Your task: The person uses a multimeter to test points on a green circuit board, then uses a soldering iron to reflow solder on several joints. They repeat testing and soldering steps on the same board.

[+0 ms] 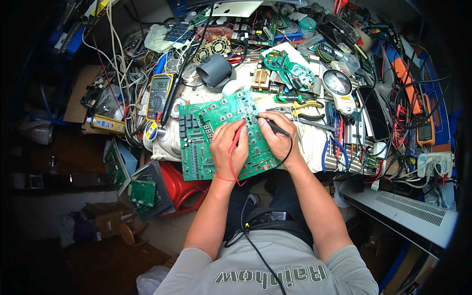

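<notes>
A large green circuit board (196,162) lies at the near edge of the bench, carrying black relays, push buttons and a digit display. My left hand (228,150) is over its middle, closed on a red multimeter probe (237,135) that slants up to the right. Close beside it, my right hand (281,135) grips a black probe (275,128), pointed at the upper right part of the board. Fingers partly hide where the tips touch. Left of the board stands a yellow multimeter (158,96) with a lit display.
Behind the board are a dark grey cylinder (214,71) and small round green boards (300,76). Yellow-handled pliers (309,110) and a magnifying lens (337,82) lie to the right. A red stool (182,184) is below the bench at left; cables crowd both sides.
</notes>
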Motion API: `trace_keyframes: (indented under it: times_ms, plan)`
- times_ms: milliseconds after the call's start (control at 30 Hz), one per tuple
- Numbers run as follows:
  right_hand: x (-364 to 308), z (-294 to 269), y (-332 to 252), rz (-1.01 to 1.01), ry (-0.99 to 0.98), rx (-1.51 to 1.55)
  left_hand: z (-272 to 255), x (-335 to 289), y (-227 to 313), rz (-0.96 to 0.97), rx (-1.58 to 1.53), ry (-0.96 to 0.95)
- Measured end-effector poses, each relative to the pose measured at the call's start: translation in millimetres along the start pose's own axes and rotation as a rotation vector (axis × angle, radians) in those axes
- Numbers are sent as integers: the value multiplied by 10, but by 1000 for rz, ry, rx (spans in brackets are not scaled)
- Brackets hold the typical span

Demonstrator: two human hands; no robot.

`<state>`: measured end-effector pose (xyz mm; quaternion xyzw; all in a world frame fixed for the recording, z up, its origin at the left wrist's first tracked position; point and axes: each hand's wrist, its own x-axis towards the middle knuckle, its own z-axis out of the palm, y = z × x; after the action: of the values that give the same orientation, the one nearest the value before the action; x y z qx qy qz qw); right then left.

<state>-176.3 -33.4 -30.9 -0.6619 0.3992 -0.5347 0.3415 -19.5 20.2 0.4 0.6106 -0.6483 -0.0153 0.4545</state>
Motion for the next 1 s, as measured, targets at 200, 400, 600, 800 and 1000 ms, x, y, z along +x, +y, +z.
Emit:
trace_keyframes:
  times_ms: [200,400,600,800,1000]
  plan:
    - [1,0,-3,-4,1,-4,-11,-2,10,-8,-4,3]
    - [4,26,-5,-1,30,36,-21,-8,9,-27,-12,-15]
    - [12,13,30,-61,2,15,-16,-12,11,-40,-6,-19]
    - [18,10,58,-80,-17,25,-9,-12,18,-38,1,-17]
    - [17,7,62,-69,-17,25,-5,-10,13,-29,-4,-11]
